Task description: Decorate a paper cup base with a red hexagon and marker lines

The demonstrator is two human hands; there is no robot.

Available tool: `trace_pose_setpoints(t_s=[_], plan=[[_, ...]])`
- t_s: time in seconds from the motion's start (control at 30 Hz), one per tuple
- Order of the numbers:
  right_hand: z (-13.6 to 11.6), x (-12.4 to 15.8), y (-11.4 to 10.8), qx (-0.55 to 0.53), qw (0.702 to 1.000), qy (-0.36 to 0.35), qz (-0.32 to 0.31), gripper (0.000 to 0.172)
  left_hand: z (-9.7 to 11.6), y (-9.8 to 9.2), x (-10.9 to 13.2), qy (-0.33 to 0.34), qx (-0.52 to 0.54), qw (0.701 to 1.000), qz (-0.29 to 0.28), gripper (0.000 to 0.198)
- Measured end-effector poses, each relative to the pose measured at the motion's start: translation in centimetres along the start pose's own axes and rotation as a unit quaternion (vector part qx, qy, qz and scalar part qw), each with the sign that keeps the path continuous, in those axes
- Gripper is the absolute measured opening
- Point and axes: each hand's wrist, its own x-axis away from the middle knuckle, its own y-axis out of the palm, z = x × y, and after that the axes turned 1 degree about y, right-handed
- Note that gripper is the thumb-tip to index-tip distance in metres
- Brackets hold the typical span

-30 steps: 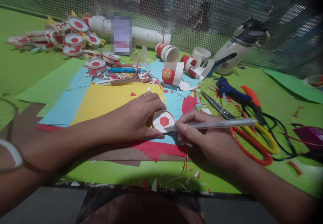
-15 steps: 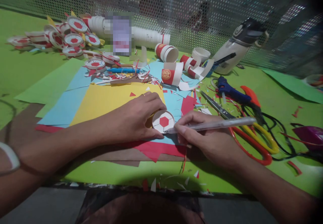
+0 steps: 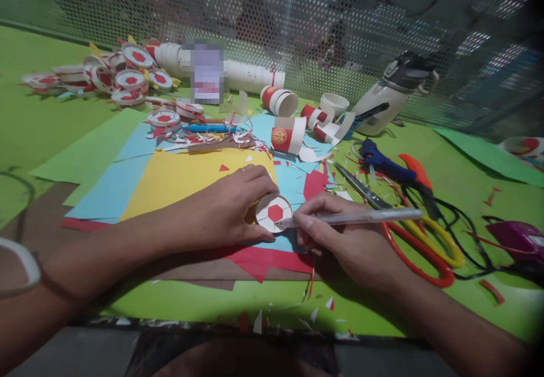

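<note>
My left hand [image 3: 244, 204] grips the edge of a small round paper cup bottom [image 3: 263, 216], thumb below and fingers above. A red hexagon is at the centre of its white face, with dark lines running outward. In my right hand [image 3: 327, 224] is a clear-barrelled pen [image 3: 369, 216], pinched near its point. The pen's tip touches the white face just below the hexagon. Under both hands lie coloured paper sheets, among them a yellow sheet [image 3: 182, 178] and a light blue sheet [image 3: 293, 184].
Scissors [image 3: 442, 269] and a blue glue gun [image 3: 389, 164] lie on the right. Behind are cut paper cups [image 3: 288, 136], stacked white cups [image 3: 250, 76], a bottle [image 3: 378, 102] and a blurred upright phone-like thing [image 3: 207, 73]. Finished-looking discs [image 3: 130, 79] are heaped back left. Scraps [image 3: 257, 321] litter the front edge.
The whole view has tilted slightly, so things sit a little lower. The pen tip has shifted slightly on the white face. Both hands keep their hold.
</note>
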Motion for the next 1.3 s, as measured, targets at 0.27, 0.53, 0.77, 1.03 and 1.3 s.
trace_pose_setpoints(t_s=[0.27, 0.53, 0.77, 1.03, 1.3], plan=[[-0.46, 0.01, 0.10, 0.023, 0.999, 0.024, -0.002, 0.012, -0.09, 0.13, -0.08, 0.002, -0.003, 1.000, 0.003, 0.036], [-0.50, 0.10, 0.01, 0.064, 0.998, 0.015, 0.004, 0.012, -0.24, 0.27, 0.06, 0.012, -0.012, 1.000, 0.023, 0.038], [-0.40, 0.13, 0.01, -0.001, 1.000, 0.019, 0.002, 0.012, -0.30, 0.41, 0.06, 0.019, -0.020, 0.999, 0.023, 0.039], [-0.31, 0.07, 0.14, 0.014, 1.000, 0.020, 0.001, 0.011, -0.33, 0.48, 0.15, 0.026, -0.025, 0.999, 0.029, 0.039], [-0.79, 0.12, 0.08, 0.089, 0.996, 0.018, 0.007, 0.010, -0.12, 0.45, 0.34, 0.038, -0.030, 0.998, 0.039, 0.037]])
